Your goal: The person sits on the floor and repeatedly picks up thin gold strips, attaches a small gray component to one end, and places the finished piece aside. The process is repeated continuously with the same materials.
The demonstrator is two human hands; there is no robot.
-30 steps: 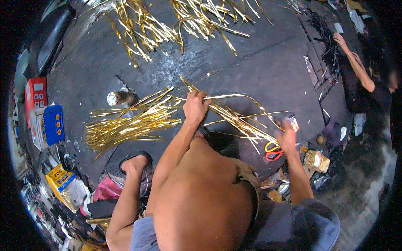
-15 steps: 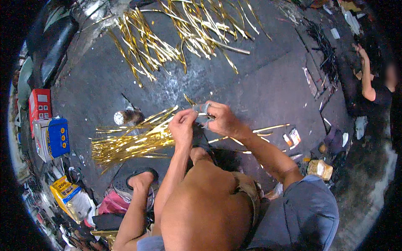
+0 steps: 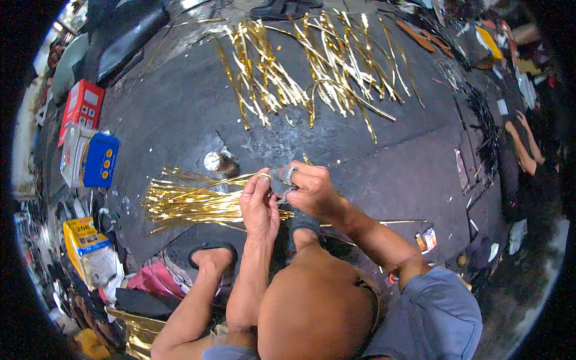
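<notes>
My left hand has thumb and forefinger pinched on the end of a thin shiny gold strip. Beneath and to its left, a thick bundle of gold strips lies lengthwise on the floor. My right hand is curled close beside the left fingertips, with grey wrapping around some of its fingers. What its fingers grip is hidden. A small round container with a whitish top stands just beyond the bundle.
Two spread groups of gold strips, the left and the right, lie farther away on the dark floor. Boxes, one red and one blue-and-white, stand left, near a yellow bag. Another person's arms show at far right.
The view has shifted, so the floor things sit lower and farther right. My hands have come closer together, and the right fingers look more curled. Fewer loose strips show right of my hands.
</notes>
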